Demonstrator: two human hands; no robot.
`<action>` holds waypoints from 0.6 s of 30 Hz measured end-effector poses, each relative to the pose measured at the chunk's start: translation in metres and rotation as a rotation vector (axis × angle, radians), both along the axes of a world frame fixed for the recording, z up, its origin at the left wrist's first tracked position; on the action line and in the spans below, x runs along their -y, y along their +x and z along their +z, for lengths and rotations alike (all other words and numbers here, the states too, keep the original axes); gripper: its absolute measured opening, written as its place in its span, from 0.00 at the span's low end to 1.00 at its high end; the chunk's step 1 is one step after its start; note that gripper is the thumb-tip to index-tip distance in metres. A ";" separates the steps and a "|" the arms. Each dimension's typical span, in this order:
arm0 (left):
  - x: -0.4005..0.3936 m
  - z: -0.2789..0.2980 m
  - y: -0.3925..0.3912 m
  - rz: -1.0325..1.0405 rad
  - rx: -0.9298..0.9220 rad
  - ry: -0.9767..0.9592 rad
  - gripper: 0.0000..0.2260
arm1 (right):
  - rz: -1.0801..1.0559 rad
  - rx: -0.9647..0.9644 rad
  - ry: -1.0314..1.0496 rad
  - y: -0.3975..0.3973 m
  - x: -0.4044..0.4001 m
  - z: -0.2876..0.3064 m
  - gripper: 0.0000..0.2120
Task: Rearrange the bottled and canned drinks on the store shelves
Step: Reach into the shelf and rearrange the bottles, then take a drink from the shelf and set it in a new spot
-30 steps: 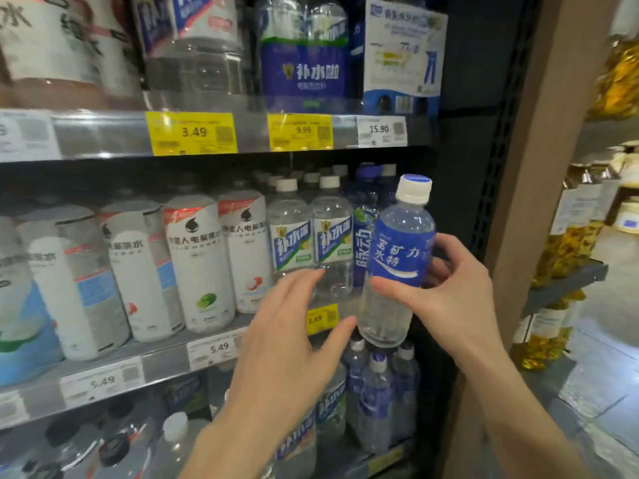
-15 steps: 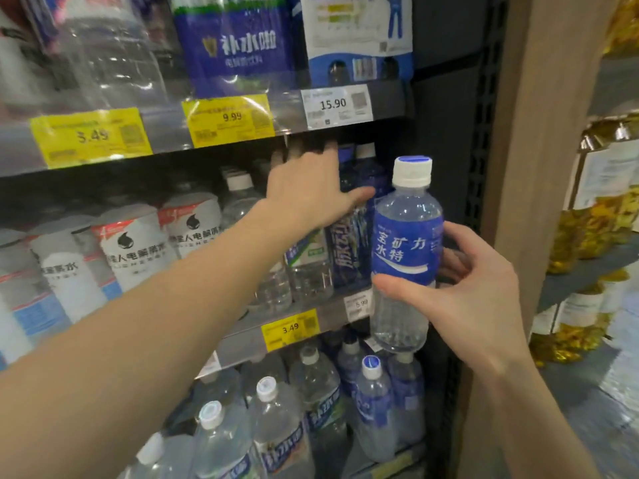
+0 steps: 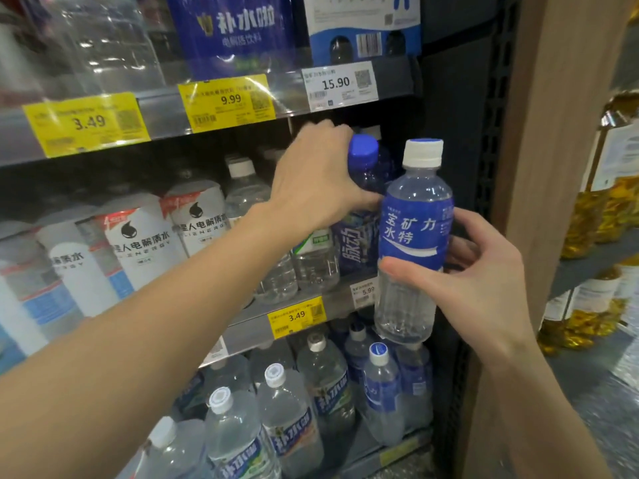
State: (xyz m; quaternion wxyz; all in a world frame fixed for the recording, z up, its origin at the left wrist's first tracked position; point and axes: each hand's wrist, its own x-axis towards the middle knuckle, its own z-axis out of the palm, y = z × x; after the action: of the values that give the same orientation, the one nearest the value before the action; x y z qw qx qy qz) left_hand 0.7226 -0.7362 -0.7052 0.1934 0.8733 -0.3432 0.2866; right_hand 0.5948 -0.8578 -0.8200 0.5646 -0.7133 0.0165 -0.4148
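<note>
My right hand (image 3: 480, 288) grips a clear bottle (image 3: 415, 236) with a blue label and a white cap, upright in front of the right end of the middle shelf (image 3: 339, 302). My left hand (image 3: 318, 181) reaches onto that shelf and grips the shoulder of a dark blue bottle (image 3: 359, 233) with a blue cap, which stands at the shelf's right end just left of the held bottle. My left fingers are partly hidden behind the blue bottle.
White-labelled bottles (image 3: 141, 243) and clear ones (image 3: 311, 257) fill the middle shelf to the left. Below stand several clear bottles (image 3: 287, 420). Blue multipacks (image 3: 235, 32) sit on the top shelf. A wooden post (image 3: 553, 167) bounds the right side, with oil bottles (image 3: 605, 202) beyond.
My left hand has closed around the dark blue bottle on the middle shelf, whose cap now shows. My right hand keeps the white-capped bottle in about the same spot.
</note>
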 end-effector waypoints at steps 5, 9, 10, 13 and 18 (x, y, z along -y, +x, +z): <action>-0.016 -0.020 -0.020 -0.203 -0.060 -0.134 0.25 | -0.033 0.034 -0.008 -0.004 0.005 0.004 0.32; -0.031 -0.006 -0.040 -0.192 0.019 -0.254 0.25 | -0.057 0.046 -0.060 -0.004 0.009 0.008 0.31; -0.037 0.001 -0.046 -0.221 0.042 -0.285 0.25 | -0.060 0.044 -0.077 -0.004 0.009 0.009 0.32; -0.060 0.007 -0.063 -0.308 0.014 -0.349 0.34 | -0.083 0.037 -0.080 -0.002 0.012 0.010 0.32; -0.099 -0.042 -0.082 -0.363 -0.251 -0.565 0.37 | -0.132 0.006 -0.040 0.008 0.009 0.001 0.33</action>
State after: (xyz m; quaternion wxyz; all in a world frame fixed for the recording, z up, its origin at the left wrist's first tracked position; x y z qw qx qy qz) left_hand 0.6410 -0.6367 -0.7468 0.5155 0.7387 -0.3735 0.2217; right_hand 0.6032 -0.8671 -0.8194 0.5216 -0.7207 0.0538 -0.4536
